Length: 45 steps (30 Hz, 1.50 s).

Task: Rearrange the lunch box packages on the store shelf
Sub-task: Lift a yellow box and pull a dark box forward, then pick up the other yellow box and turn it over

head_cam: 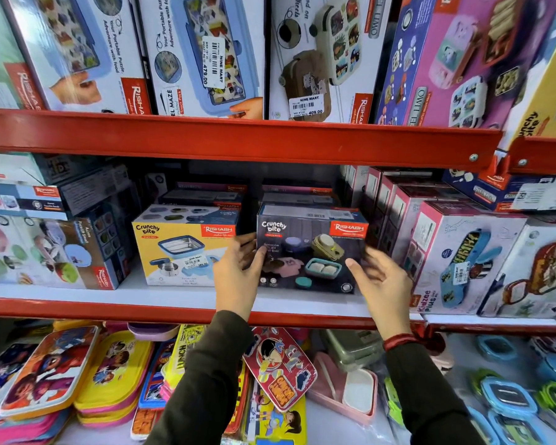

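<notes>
A dark Crunchy Bite lunch box package [312, 248] stands on the middle shelf [174, 311], next to a yellow Crunchy Bite package [177, 248] on its left. My left hand [238, 274] is at the dark package's left edge, its fingers curled onto the front face in the gap between the two packages. My right hand [379, 281] is blurred at the package's lower right corner, with fingers spread and the thumb just over the front face. Both arms wear dark sleeves.
Pink boxes [456, 261] crowd the right of the middle shelf and a dark box [61, 252] sits at its left. More stacked packages lie behind. Large boxes [206, 53] fill the top shelf. Flat cartoon lunch boxes [109, 374] and loose containers [511, 396] lie below.
</notes>
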Motion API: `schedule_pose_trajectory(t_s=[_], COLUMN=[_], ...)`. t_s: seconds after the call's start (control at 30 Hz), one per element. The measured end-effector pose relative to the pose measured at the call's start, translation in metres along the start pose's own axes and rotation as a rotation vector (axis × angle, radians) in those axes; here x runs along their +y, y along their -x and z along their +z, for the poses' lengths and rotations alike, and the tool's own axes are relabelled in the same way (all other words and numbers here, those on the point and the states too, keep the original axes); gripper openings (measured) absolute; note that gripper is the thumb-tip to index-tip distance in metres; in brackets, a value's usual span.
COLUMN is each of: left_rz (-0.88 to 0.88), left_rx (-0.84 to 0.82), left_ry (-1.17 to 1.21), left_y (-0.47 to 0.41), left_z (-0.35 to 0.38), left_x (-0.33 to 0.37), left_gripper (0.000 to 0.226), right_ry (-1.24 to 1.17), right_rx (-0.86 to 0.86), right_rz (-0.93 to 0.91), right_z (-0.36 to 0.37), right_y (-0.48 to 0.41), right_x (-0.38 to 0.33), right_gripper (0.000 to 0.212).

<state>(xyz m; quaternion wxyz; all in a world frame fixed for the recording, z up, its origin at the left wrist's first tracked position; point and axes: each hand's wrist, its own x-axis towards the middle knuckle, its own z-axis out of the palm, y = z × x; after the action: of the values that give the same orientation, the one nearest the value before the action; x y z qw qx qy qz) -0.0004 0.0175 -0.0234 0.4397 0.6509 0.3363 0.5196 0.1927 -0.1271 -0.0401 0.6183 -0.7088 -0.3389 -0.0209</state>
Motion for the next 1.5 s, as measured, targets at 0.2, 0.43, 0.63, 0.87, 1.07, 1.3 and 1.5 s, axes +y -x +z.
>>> schedule_pose_trajectory(t_s=[0.2, 0.43, 0.63, 0.87, 1.07, 1.3, 1.5], left_rz=[-0.082, -0.063, -0.024, 0.117, 0.152, -0.044, -0.088], left_rx=[0.002, -0.042, -0.018, 0.139, 0.218, 0.049, -0.113], left_ry=[-0.105, -0.236, -0.125, -0.047, -0.147, -0.393, -0.432], left_y=[-0.006, -0.008, 0.010, 0.012, -0.006, -0.038, -0.052], left_z=[0.003, 0.002, -0.010, -0.052, -0.100, -0.156, -0.181], left_x=[-0.014, -0.024, -0.015, -0.017, -0.031, -0.067, -0.083], left_gripper=[0.039, 0.043, 0.040, 0.024, 0.042, 0.084, 0.081], right_ry=[0.016, 0.033, -0.022, -0.192, -0.131, 0.057, 0.187], right_rx=[-0.020, 0.007, 0.085, 0.097, -0.256, -0.465, -0.454], right_rz=[0.062, 0.078, 0.008, -0.025, 0.012, 0.116, 0.120], right_z=[0.016, 0.028, 0.028, 0.063, 0.125, 0.185, 0.197], right_y=[-0.003, -0.002, 0.011, 0.050, 0.070, 0.072, 0.078], right_x=[0.004, 0.006, 0.004, -0.034, -0.064, -0.065, -0.071], right_gripper=[0.054, 0.049, 0.046, 0.018, 0.027, 0.053, 0.085])
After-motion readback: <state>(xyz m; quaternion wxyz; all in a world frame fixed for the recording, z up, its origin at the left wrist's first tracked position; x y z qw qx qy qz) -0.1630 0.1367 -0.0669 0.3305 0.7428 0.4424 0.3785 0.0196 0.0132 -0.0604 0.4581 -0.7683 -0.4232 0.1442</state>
